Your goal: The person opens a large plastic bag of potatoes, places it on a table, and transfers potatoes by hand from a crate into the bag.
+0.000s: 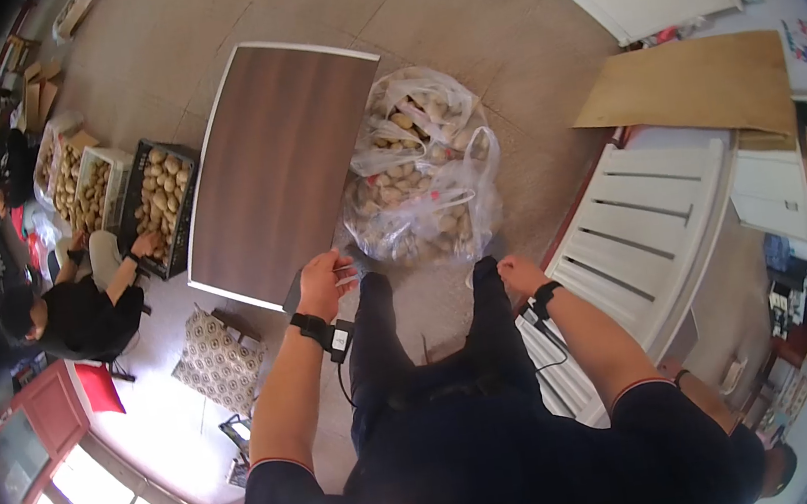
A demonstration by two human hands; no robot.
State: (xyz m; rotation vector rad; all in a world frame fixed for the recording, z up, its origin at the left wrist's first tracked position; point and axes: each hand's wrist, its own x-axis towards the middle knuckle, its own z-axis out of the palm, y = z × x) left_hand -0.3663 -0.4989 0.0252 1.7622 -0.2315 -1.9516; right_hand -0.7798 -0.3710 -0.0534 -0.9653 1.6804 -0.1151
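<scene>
My left hand (325,280) is over my left knee, beside the near corner of a dark brown table (281,156). Its fingers are curled in, and whatever may be between them is too small to make out. Beside my right knee is my right hand (520,276), its fingers bent together; I cannot see what they hold, if anything. On the floor ahead of my knees sits a large clear plastic bag (482,192) with its top open. Potatoes (396,187) fill it, partly covered by folds of plastic. Each wrist wears a black band with a cable.
At left, a seated person (79,317) reaches into a black crate (186,223) of potatoes. A white crate (122,161) stands beside it. A patterned cushioned stool (215,356) is near my left. White slatted panel (642,223) and brown board (685,86) lie right. Another person is behind right.
</scene>
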